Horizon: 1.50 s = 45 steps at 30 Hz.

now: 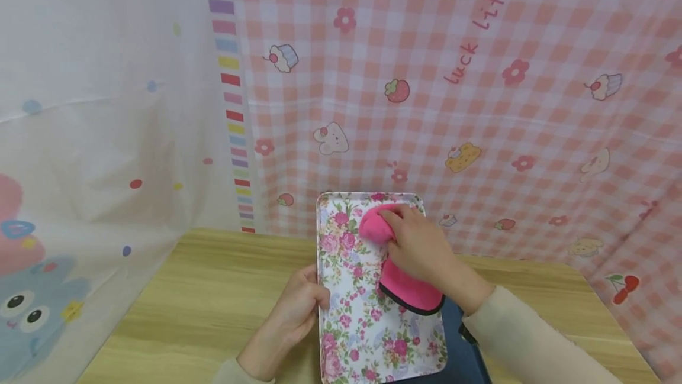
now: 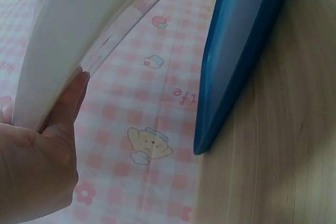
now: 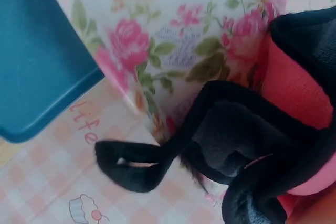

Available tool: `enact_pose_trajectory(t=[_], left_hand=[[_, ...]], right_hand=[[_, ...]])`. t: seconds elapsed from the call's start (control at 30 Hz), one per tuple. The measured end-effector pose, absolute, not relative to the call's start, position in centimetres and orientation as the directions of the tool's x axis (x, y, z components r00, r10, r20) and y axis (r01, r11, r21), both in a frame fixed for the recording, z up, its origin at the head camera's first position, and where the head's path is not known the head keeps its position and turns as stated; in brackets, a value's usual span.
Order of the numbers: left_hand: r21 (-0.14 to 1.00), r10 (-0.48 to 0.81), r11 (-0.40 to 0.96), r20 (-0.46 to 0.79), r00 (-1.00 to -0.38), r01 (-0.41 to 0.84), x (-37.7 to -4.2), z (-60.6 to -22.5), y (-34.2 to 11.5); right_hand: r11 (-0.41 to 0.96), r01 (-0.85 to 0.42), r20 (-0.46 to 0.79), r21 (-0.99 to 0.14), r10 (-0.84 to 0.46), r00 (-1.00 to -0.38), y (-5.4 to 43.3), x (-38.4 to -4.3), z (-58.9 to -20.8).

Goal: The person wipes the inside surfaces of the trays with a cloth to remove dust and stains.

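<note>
A white rectangular tray (image 1: 351, 319) with a pink floral print is held up at a tilt above the table. My left hand (image 1: 295, 307) grips its left edge, thumb over the front face; the left wrist view shows the tray's pale side (image 2: 68, 40) above the hand. My right hand (image 1: 418, 245) holds a bunched pink cloth (image 1: 412, 286) with black edging against the upper right of the tray's face. In the right wrist view the cloth's dark side and a black hanging loop (image 3: 131, 166) show over the flowers.
A dark blue tray (image 1: 466, 354) lies on the wooden table (image 1: 213, 289), partly hidden behind the floral one. A pink checked curtain (image 1: 373, 123) hangs at the back, and a white printed sheet (image 1: 106, 135) on the left.
</note>
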<state>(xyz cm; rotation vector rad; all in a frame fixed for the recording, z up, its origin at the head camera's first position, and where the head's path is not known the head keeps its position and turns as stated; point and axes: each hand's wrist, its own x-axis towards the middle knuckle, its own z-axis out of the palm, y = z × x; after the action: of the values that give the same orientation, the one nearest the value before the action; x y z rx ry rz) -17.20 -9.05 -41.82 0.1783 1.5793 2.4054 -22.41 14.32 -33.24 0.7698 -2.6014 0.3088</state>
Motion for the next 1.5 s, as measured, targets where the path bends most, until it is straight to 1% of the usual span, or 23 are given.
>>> enact_pose_trajectory(t=[0.1, 0.27, 0.57, 0.73, 1.1, 1.33, 1.5], left_hand=[[0.917, 0.278, -0.372, -0.036, -0.96, -0.142, -17.2, -41.9, -9.1], [0.919, 0.27, -0.368, -0.04, -0.962, -0.142, -17.2, -41.8, -9.1], [0.919, 0.261, -0.371, -0.034, -0.965, -0.133, -17.0, -41.8, -9.0], [0.918, 0.257, -0.373, -0.036, -0.966, -0.133, -17.1, -41.8, -9.0], [0.923, 0.264, -0.361, -0.037, -0.964, -0.134, -16.8, -41.8, -9.0], [0.921, 0.252, -0.366, -0.036, -0.967, -0.13, -16.8, -41.7, -8.9], [0.917, 0.251, -0.376, -0.037, -0.967, -0.133, -17.0, -41.7, -8.8]], right_hand=[[0.834, -0.545, 0.444, -0.09, -0.456, -0.771, 14.5, -22.9, -33.1], [0.859, -0.505, 0.415, -0.082, -0.431, -0.801, 14.8, -23.3, -32.6], [0.871, -0.488, 0.431, -0.063, -0.417, -0.8, 15.7, -23.2, -32.6], [0.873, -0.485, 0.411, -0.054, -0.424, -0.807, 16.2, -22.6, -33.0], [0.867, -0.498, 0.423, -0.028, -0.441, -0.791, 17.0, -20.6, -34.5], [0.867, -0.493, 0.386, -0.077, -0.43, -0.816, 17.0, -19.6, -35.0], [0.857, -0.506, 0.362, -0.096, -0.443, -0.82, 17.2, -18.8, -35.4]])
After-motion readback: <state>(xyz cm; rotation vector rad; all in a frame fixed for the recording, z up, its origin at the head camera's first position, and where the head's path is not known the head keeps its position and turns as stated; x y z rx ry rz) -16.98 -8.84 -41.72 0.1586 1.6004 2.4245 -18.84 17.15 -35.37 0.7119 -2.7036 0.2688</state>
